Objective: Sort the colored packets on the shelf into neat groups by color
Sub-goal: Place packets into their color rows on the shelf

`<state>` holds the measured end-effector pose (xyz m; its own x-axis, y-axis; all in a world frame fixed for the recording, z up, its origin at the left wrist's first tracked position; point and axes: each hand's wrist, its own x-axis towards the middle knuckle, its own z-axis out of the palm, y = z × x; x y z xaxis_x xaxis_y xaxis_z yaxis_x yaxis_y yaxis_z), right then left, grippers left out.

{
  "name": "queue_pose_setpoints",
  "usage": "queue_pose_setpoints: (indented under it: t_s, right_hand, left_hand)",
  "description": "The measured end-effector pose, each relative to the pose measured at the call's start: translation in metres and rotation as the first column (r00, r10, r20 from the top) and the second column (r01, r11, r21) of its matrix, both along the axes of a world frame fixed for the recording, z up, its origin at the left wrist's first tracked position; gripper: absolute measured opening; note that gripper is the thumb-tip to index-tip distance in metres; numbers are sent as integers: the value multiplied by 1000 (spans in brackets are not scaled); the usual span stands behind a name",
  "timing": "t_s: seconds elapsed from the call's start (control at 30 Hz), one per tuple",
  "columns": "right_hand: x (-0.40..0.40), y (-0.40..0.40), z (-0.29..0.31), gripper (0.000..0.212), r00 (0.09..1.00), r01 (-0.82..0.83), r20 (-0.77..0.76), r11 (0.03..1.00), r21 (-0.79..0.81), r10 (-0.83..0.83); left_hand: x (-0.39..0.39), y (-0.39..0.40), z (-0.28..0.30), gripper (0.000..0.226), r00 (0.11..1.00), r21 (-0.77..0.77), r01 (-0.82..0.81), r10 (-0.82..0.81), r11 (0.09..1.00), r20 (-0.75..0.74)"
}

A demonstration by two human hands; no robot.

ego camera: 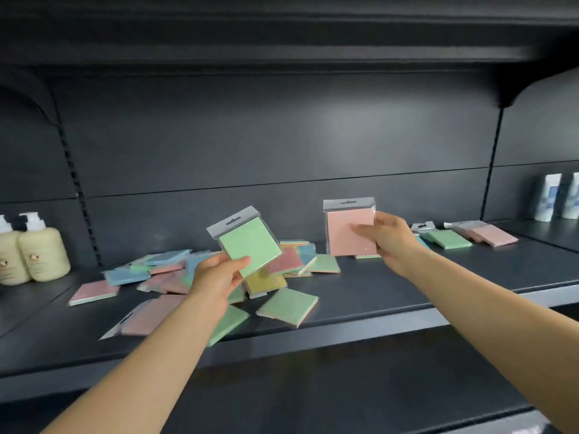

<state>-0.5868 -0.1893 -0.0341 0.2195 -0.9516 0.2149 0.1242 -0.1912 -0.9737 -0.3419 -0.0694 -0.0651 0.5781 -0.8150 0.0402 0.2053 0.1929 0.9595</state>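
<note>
Head view. Dark grey metal shelf (pixel 360 296) running across the frame, with a loose heap of flat square plastic-wrapped packets in pink, green, blue and yellow (pixel 194 274) spread over its left-centre.

Left hand (pixel 216 277) raised above the heap, thumb on the front and fingers curled behind the lower edge of a pale green square packet with a grey hang-tab header (pixel 249 245); packet tilted, header up and to the left, clear of the shelf surface.

Right hand (pixel 387 238) to the right of the heap, thumb laid across the face and fingers wrapped round the right edge of a pink square packet with a grey hang-tab header (pixel 349 231); packet upright, its bottom edge at or just above the shelf, hard to tell which.

At the heap's front edge, a green packet lying flat at an angle (pixel 286 306), near the shelf lip. Another green one (pixel 227 324) partly under the left forearm. A pink packet (pixel 94 292) lying alone at the heap's left end.

Well right of the heap, beyond the right hand, a small flat group: a green packet (pixel 446 239) and, just beside it, a pink stack (pixel 490 234).

Far left of the heap, two cream pump bottles with white tops (pixel 31 255), standing upright and touching. Far right of the heap, white tubes with blue print (pixel 554 197) standing against the back panel.
</note>
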Motion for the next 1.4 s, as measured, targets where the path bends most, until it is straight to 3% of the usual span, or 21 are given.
queue_pose_setpoints:
  t_s: [0.2,0.43,0.73,0.93,1.13,1.4]
  right_hand:
    - [-98,-23,-4,23,991,131,-1,991,3,-131]
    - [-198,-85,-15,28,985,171,23,982,74,-173]
    - [-337,-232,-38,24,996,92,-33,988,123,-88]
    - [-382,-307,-74,26,987,143,-89,985,101,-135]
    - [-389,-342,-99,23,979,190,-95,979,77,-183]
    - [-382,-349,-104,10,878,253,-395,963,-94,-269]
  left_hand:
    - [-64,-45,5,17,996,3,89,-89,996,-32]
    - [-164,-127,2,20,985,26,171,-170,985,-13]
    - [-318,-261,-12,14,988,31,149,-148,988,-47]
    - [-388,-322,-31,18,991,34,92,-88,995,-104]
    - [-395,-342,-56,13,1000,119,11,-12,993,2]
    - [-391,-346,-62,15,966,181,45,-89,982,243]
